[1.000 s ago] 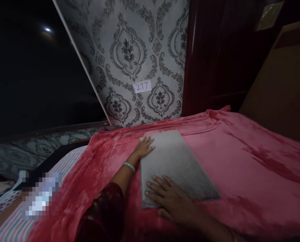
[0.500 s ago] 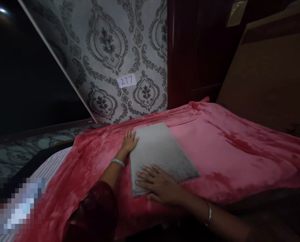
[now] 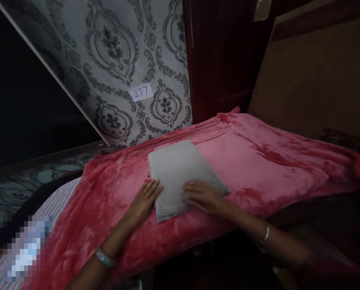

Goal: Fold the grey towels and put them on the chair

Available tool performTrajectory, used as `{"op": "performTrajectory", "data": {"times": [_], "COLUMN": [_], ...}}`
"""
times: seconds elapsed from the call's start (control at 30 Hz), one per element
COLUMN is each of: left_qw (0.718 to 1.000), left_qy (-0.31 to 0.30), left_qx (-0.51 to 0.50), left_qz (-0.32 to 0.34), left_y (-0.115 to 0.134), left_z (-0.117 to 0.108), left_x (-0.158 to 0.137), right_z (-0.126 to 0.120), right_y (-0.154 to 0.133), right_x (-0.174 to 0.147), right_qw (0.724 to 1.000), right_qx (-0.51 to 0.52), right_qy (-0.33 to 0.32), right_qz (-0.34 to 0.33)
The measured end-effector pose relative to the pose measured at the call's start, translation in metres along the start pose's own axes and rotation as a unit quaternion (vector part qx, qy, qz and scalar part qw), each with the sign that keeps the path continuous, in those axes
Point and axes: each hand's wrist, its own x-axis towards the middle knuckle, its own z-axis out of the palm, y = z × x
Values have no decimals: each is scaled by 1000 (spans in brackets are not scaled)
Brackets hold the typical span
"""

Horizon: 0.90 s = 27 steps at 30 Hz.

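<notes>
A grey folded cloth (image 3: pixel 180 169), soft and slightly fuzzy, lies flat on a pink and red plush blanket (image 3: pixel 243 149). My left hand (image 3: pixel 143 201) rests at the cloth's left edge, fingers stretched out and their tips touching it. On the near right part of the cloth lies my right hand (image 3: pixel 204 196), palm down with its fingers extended, a little smeared by motion. Neither hand grips anything. Part of the cloth's near right side is hidden under the right hand.
Behind the blanket stands a patterned wallpaper wall (image 3: pixel 113 52) with a paper label (image 3: pixel 141 92) reading 277. A dark panel (image 3: pixel 22 80) leans at left, and a cardboard sheet (image 3: pixel 313 76) stands at right. Striped fabric (image 3: pixel 55 197) shows at the blanket's left.
My left hand has slid nearer along the cloth's left edge. The right hand has moved rightward over the cloth, off its near left corner. The view has shifted slightly.
</notes>
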Motion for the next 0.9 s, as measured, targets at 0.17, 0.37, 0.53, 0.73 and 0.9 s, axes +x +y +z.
{"op": "performTrajectory", "data": {"times": [0.17, 0.37, 0.53, 0.73, 0.9], "left_qw": [997, 995, 993, 992, 990], "left_qy": [6, 12, 38, 67, 85], "left_qx": [20, 9, 21, 16, 9], "left_qz": [79, 102, 109, 106, 110], "left_y": [6, 8, 11, 12, 14], "left_z": [0, -3, -2, 4, 4], "left_x": [6, 4, -2, -5, -5], "right_z": [-46, -51, -46, -50, -48], "right_y": [70, 102, 99, 93, 92], "right_x": [-47, -81, -66, -53, -56], "right_qw": [975, 976, 983, 989, 990], "right_qx": [-73, -124, -121, -78, -62], "right_qy": [142, 39, 1, -38, -35], "right_qz": [156, 177, 137, 117, 119]}}
